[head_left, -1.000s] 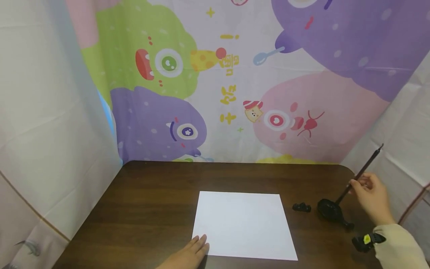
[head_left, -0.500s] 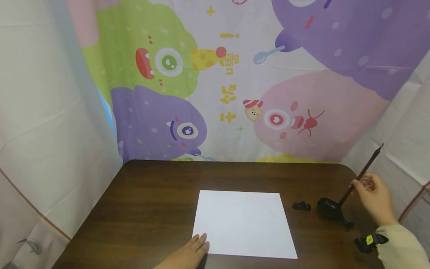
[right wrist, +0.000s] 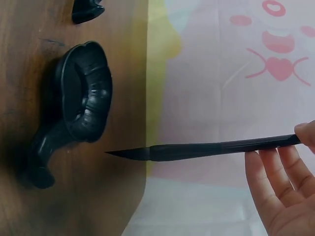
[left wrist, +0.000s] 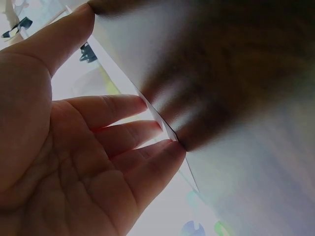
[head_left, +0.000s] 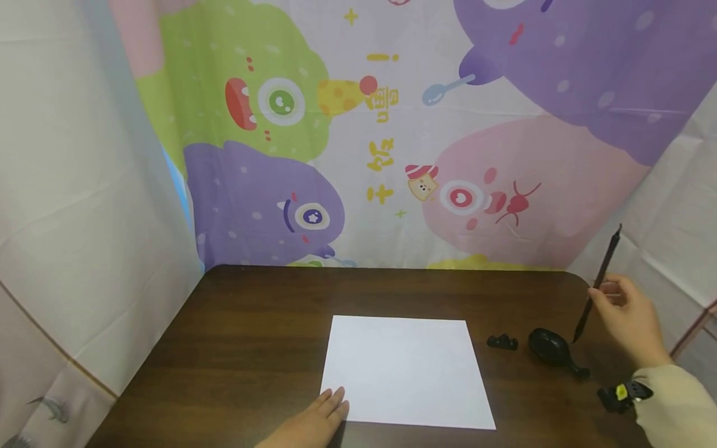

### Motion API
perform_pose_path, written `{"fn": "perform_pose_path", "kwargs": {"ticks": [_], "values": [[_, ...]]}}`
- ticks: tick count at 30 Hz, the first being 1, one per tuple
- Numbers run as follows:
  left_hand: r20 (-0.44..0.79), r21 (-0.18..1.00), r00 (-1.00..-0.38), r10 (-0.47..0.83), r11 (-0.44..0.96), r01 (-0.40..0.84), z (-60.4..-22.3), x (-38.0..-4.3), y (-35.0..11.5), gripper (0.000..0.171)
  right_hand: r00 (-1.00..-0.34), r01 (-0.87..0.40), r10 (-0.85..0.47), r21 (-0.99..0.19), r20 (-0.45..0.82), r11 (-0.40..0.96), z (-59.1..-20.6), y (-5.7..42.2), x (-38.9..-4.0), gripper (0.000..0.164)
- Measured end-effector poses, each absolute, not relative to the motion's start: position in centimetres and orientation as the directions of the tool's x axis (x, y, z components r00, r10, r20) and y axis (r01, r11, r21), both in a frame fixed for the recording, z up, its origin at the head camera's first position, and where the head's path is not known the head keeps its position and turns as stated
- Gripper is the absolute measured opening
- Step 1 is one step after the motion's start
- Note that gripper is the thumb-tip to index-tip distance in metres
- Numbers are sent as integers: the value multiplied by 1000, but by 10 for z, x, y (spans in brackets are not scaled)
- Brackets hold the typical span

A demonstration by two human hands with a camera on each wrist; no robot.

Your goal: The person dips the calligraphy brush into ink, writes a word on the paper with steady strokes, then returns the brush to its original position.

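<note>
My right hand (head_left: 630, 317) pinches a dark calligraphy brush (head_left: 598, 286) by its shaft, thumb on one side and fingertips on the other. In the right wrist view the brush's pointed black tip (right wrist: 127, 153) hangs beside a black ink dish (right wrist: 87, 91) with a scalloped bowl and a curved handle. The tip is apart from the dish. My left hand (head_left: 313, 420) lies with extended fingers on the near left corner of a blank white sheet of paper (head_left: 409, 373). In the left wrist view its fingertips (left wrist: 179, 147) touch down at the paper's edge.
A small black brush rest (head_left: 502, 342) stands between the paper and the ink dish. All of this lies on a dark brown wooden table (head_left: 252, 348). A cartoon-printed curtain (head_left: 386, 137) hangs behind it, with pale cloth on both sides.
My right hand has raised the brush, and its tip has come out of the ink dish to the dish's right, the shaft now more upright. My left hand stays on the paper.
</note>
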State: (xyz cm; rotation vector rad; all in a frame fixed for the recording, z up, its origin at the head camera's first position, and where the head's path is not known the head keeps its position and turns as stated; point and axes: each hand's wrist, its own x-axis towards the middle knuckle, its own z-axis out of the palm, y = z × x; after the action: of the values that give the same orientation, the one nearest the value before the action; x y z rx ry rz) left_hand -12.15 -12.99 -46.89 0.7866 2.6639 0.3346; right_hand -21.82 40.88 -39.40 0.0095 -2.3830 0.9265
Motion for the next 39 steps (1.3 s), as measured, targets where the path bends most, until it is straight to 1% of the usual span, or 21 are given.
{"fn": "perform_pose_path", "kwargs": {"ticks": [5,7,9,10,12,13,17,23,25,27,29,31,32,34,39], "values": [[-261,319,-785,562,817,480,-468,-122,-131,84,-830,-182,234,-642,506,745,-388,403,-218,32],[-258,316,-784,564,816,484,-469,-122,-131,84,-823,-189,261,-678,504,710,-387,399,-219,22],[-249,306,-783,569,814,494,-470,-122,-132,83,-822,-224,278,-730,498,646,-386,393,-220,11],[-244,300,-783,572,812,500,-471,-122,-132,83,-821,-245,286,-757,495,606,-386,390,-221,13],[-238,291,-782,576,810,508,-472,-122,-132,83,-830,-287,287,-808,478,515,-384,382,-223,25],[-239,291,-781,577,810,509,-472,-122,-132,83,-836,-299,287,-826,468,478,-384,378,-224,28],[-245,311,-779,577,808,500,-472,-123,-132,83,-858,-358,245,-867,452,347,-379,360,-227,27],[-234,313,-778,583,803,508,-473,-121,-134,81,-842,-470,172,-853,511,229,-372,329,-232,25],[-233,314,-778,584,802,508,-473,-121,-134,81,-841,-484,152,-847,520,220,-369,318,-234,23],[-231,317,-777,586,800,509,-473,-121,-134,82,-841,-482,130,-836,525,262,-366,307,-236,19],[-230,319,-776,587,799,510,-473,-121,-134,82,-845,-471,104,-821,525,322,-364,296,-237,15],[-230,320,-776,587,799,509,-472,-120,-135,83,-843,-461,77,-787,533,410,-363,285,-238,17],[-230,321,-776,587,799,509,-472,-120,-135,83,-842,-463,65,-777,536,427,-362,279,-239,19],[-232,323,-778,585,800,505,-472,-119,-135,83,-839,-474,40,-765,543,437,-361,267,-240,23],[-224,326,-778,587,798,508,-471,-119,-136,83,-832,-515,-23,-757,554,403,-357,237,-245,21]]}}
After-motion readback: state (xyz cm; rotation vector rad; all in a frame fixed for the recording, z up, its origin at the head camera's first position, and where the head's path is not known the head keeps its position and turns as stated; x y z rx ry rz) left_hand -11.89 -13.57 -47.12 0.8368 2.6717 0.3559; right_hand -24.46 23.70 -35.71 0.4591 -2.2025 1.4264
